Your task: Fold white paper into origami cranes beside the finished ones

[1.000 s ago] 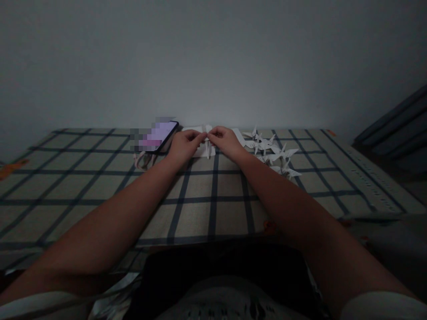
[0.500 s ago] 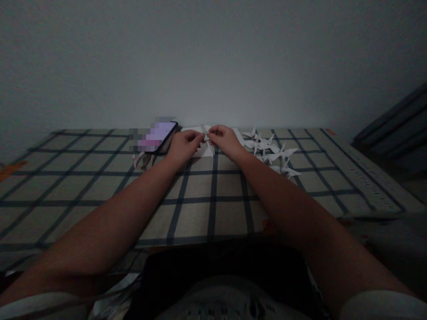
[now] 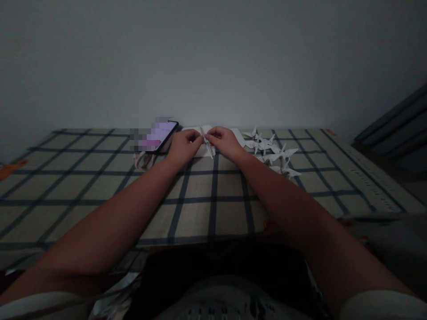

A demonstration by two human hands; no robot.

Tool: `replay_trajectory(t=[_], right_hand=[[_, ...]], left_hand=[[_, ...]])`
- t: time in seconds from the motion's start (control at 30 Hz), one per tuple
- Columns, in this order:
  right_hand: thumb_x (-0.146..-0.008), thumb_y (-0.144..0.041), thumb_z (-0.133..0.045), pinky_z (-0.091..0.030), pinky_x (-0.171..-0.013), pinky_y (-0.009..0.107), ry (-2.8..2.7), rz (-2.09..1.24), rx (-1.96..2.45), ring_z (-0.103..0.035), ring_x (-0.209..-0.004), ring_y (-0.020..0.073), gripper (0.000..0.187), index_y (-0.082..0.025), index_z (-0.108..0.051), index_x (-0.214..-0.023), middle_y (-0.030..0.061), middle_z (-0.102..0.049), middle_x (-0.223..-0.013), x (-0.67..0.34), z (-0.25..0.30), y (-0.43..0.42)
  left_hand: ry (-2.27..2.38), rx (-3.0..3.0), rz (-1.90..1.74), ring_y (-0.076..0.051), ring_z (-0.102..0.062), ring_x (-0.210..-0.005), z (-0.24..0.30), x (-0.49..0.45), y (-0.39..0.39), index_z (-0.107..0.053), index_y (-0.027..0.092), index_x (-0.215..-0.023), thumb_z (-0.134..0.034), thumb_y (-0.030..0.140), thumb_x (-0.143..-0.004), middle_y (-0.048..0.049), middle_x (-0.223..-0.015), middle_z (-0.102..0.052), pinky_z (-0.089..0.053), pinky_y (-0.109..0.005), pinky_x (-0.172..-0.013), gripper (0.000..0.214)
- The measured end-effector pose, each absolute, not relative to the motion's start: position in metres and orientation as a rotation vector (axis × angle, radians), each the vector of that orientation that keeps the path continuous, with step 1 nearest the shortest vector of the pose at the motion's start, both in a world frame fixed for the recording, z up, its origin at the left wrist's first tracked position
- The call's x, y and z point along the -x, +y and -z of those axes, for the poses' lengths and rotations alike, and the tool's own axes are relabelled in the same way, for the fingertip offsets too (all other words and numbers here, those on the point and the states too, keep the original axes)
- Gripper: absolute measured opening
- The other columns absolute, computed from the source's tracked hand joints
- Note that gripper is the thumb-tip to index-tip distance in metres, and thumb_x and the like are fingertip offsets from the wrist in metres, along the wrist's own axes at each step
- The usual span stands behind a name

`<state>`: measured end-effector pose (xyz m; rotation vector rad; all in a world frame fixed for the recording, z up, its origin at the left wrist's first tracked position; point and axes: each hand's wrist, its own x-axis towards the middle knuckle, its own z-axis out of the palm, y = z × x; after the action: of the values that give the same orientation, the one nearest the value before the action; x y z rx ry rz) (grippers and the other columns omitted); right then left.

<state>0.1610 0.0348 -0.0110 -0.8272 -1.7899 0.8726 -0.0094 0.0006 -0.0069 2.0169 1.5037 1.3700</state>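
Observation:
Between my two hands is a narrow piece of folded white paper (image 3: 209, 150), its slim points sticking up and down past my fingers. My left hand (image 3: 186, 144) pinches it from the left with thumb and fingertips. From the right, my right hand (image 3: 225, 141) grips it the same way, the fingers curled. Beneath the hands lie white paper sheets (image 3: 199, 153), partly covered by them. Several finished white paper cranes (image 3: 267, 144) stand in a cluster to the right of my right hand.
A phone (image 3: 160, 135) with a lit screen leans at the left, a pale strap (image 3: 144, 161) beside it. The checked tablecloth (image 3: 196, 209) covers the table, which meets a plain wall (image 3: 213, 62) at the back. Dark slats (image 3: 396, 115) show at the far right.
The folded paper has turned slightly between my fingers, and its lower point reaches a little farther down. My hands stay in nearly the same place.

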Motion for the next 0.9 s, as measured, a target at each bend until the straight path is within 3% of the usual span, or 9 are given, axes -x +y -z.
replay_trajectory(t=[0.2, 0.37, 0.53, 0.7, 0.9], right_hand=[[-0.084, -0.030, -0.066, -0.049, -0.081, 0.030, -1.799, -0.784, 0.842, -0.060, -0.079, 0.0141, 0.012, -0.018, -0.066, -0.083, 0.0021, -0.069, -0.083, -0.1611, 0.0095, 0.0337], [-0.083, -0.029, -0.068, -0.049, -0.083, 0.030, -1.779, -0.801, 0.823, -0.062, -0.082, 0.0143, 0.019, -0.016, -0.071, -0.097, 0.0034, -0.070, -0.087, -0.1605, 0.0106, 0.0352], [-0.083, -0.026, -0.068, -0.049, -0.085, 0.031, -1.723, -0.717, 0.864, -0.063, -0.083, 0.0149, 0.015, -0.018, -0.071, -0.095, 0.0034, -0.072, -0.089, -0.1603, 0.0089, 0.0349], [-0.081, -0.028, -0.071, -0.050, -0.085, 0.032, -1.691, -0.752, 0.878, -0.064, -0.085, 0.0163, 0.012, -0.017, -0.073, -0.085, 0.0046, -0.072, -0.089, -0.1630, 0.0081, 0.0342], [-0.086, -0.028, -0.067, -0.049, -0.092, 0.033, -1.737, -0.768, 0.764, -0.066, -0.096, 0.0167, 0.013, -0.020, -0.075, -0.092, 0.0047, -0.074, -0.100, -0.1638, 0.0087, 0.0319]], left_hand=[[1.447, -1.951, -1.355, -0.015, -0.056, -0.056, 0.0074, 0.0094, 0.0005, -0.070, 0.018, -0.073, -0.060, 0.050, -0.086, -0.0014, -0.060, -0.062, -0.041, -0.026, -0.055, 0.036], [1.518, -2.021, -1.403, -0.016, -0.060, -0.063, 0.0058, 0.0109, 0.0019, -0.071, 0.018, -0.073, -0.060, 0.049, -0.088, -0.0040, -0.065, -0.066, -0.042, -0.026, -0.057, 0.037], [1.402, -1.828, -1.387, -0.014, -0.057, -0.056, 0.0046, 0.0064, 0.0012, -0.071, 0.016, -0.079, -0.064, 0.053, -0.084, -0.0040, -0.068, -0.067, -0.046, -0.025, -0.054, 0.038], [1.293, -1.697, -1.382, -0.014, -0.061, -0.065, 0.0039, 0.0028, 0.0010, -0.070, 0.014, -0.083, -0.073, 0.046, -0.076, -0.0066, -0.081, -0.072, -0.052, -0.025, -0.058, 0.032], [1.335, -1.594, -1.461, -0.013, -0.059, -0.065, 0.0054, 0.0043, 0.0068, -0.065, 0.016, -0.083, -0.068, 0.035, -0.078, -0.0032, -0.077, -0.067, -0.051, -0.025, -0.058, 0.020]])
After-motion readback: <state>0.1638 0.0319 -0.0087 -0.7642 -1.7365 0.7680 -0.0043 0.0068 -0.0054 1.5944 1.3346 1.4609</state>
